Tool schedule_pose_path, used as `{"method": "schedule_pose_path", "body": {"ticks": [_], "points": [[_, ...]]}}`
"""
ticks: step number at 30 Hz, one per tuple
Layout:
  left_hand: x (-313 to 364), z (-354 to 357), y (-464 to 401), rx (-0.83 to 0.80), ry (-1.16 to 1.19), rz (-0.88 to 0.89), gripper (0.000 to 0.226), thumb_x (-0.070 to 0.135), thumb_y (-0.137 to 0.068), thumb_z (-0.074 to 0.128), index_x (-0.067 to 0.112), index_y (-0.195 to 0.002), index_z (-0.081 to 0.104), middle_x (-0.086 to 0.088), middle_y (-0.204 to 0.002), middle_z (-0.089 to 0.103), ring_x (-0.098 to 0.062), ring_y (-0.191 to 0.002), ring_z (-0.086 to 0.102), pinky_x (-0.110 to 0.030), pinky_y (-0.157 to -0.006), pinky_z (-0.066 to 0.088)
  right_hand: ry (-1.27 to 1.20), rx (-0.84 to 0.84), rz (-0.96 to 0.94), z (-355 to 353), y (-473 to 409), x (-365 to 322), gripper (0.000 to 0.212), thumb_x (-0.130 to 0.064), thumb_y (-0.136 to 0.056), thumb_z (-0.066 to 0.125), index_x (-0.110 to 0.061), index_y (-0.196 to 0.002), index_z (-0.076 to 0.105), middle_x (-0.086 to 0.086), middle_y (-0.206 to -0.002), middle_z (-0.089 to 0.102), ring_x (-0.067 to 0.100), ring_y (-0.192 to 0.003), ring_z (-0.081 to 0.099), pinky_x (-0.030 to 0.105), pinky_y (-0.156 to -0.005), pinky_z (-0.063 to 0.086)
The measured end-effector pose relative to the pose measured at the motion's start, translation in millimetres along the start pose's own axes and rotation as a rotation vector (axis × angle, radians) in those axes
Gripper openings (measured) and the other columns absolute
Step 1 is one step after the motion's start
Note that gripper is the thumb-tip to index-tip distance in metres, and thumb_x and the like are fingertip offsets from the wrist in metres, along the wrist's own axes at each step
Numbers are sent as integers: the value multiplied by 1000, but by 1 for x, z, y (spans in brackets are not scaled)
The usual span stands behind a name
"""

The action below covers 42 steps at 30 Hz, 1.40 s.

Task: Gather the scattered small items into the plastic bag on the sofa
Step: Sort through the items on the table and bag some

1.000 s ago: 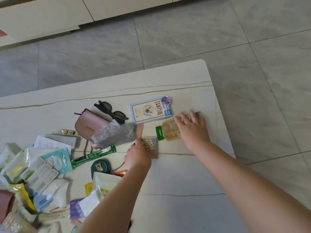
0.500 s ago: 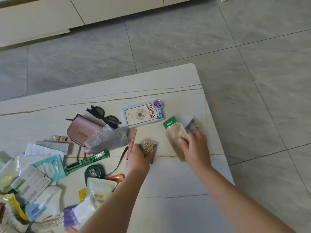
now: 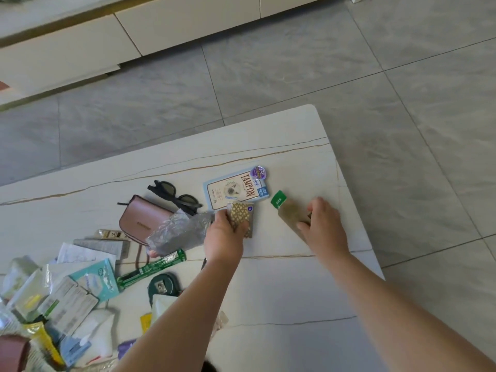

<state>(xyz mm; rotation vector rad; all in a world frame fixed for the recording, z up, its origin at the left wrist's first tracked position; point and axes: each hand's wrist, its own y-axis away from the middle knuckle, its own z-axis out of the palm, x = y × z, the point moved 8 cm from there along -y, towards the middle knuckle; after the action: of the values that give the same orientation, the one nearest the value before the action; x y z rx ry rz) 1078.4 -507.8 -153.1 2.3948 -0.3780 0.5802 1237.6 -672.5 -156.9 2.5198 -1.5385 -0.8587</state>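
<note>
White marble-look table [image 3: 268,291], grey tiled floor beyond. Left hand [image 3: 224,237] closed on patterned sachet [image 3: 240,214], lifted for collecting. Right hand [image 3: 322,226] clasps green-topped packet [image 3: 285,208], likewise. Remaining packets heaped left of both grips. Bag, sofa: not visible.

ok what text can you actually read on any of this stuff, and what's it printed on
"TAMPON": on the pale blue flat pack above the left hand.
Purple round sticker on that pack: print too blurred to read.
Green tab on the pouch under the right hand: white marks, too small.
Pink purse, green stick pack, left-side sachets: print unreadable.
</note>
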Motion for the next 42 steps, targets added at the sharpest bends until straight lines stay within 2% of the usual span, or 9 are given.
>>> {"method": "schedule_pose_path", "body": {"ticks": [3, 11, 15, 18, 22, 27, 32, 38, 42], "points": [[9, -14, -19, 63, -115, 17, 41, 41, -89, 58, 17, -122, 50, -11, -110, 62, -29, -113, 47, -41, -90, 45, 167, -119, 2, 17, 11, 4, 54, -31, -89, 60, -17, -136, 37, 4, -132, 43, 27, -122, 37, 32, -88, 43], [30, -12, -65, 66, -232, 33, 47, 49, -92, 47, 26, -133, 49, -6, -139, 40, -31, -129, 29, -45, -100, 34, 287, -105, 26, 32, 13, 6, 67, -26, -90, 60, -14, -144, 21, 3, -139, 38, 23, -127, 32, 26, -90, 45], [26, -8, -85, -7, -322, 85, 67, 55, -91, 45, 26, -148, 25, -4, -158, 14, -28, -146, 9, -47, -117, 16, 310, -84, 0, 34, 10, 6, 71, -23, -90, 60, -11, -146, 17, 5, -141, 35, 22, -128, 35, 26, -92, 44], [24, -6, -91, -69, -429, 113, 83, 65, -86, 44, 20, -150, 17, -6, -155, 24, -32, -140, 23, -48, -111, 26, 313, -93, -25, 33, 9, 6, 71, -21, -90, 60, -10, -146, 16, 5, -142, 35, 22, -129, 35, 26, -92, 45], [19, 7, -69, -143, -625, 60, 88, 81, -74, 40, 23, -140, 35, -12, -138, 39, -33, -128, 33, -47, -101, 33, 280, -100, -29, 29, 10, 7, 62, -21, -91, 58, -14, -142, 24, 3, -138, 39, 20, -126, 37, 27, -88, 46], [10, 31, -37, -198, -595, -10, 102, 83, -69, 43, 5, -134, 37, -15, -132, 45, -31, -124, 44, -41, -101, 38, 168, -129, 39, 28, 20, 14, 60, -29, -90, 60, -16, -140, 29, 2, -136, 41, 21, -127, 36, 29, -91, 45], [22, 38, -15, -221, -598, 77, 87, 81, -64, 56, 14, -118, 43, -4, -109, 56, -25, -106, 56, -41, -92, 43, -184, -127, 267, 28, 44, 39, 65, -26, -82, 69, -12, -136, 35, 7, -130, 49, 24, -120, 47, 32, -88, 45], [20, 51, 38, -365, -56, 16, 61, 51, -67, 75, 15, -105, 45, 0, -96, 55, -14, -83, 58, -25, -61, 49, -590, -128, 473, 12, 86, 57, 62, -23, -78, 73, -11, -129, 39, 5, -110, 55, 15, -86, 52, 14, -57, 37], [21, 39, 82, -411, 229, -108, 56, 35, -70, 77, 12, -112, 48, -5, -101, 61, -21, -91, 63, -37, -78, 57, -794, -141, 543, -18, 118, 61, 69, -16, -76, 74, -14, -133, 37, -2, -101, 52, 18, -94, 54, 27, -78, 46]]}}
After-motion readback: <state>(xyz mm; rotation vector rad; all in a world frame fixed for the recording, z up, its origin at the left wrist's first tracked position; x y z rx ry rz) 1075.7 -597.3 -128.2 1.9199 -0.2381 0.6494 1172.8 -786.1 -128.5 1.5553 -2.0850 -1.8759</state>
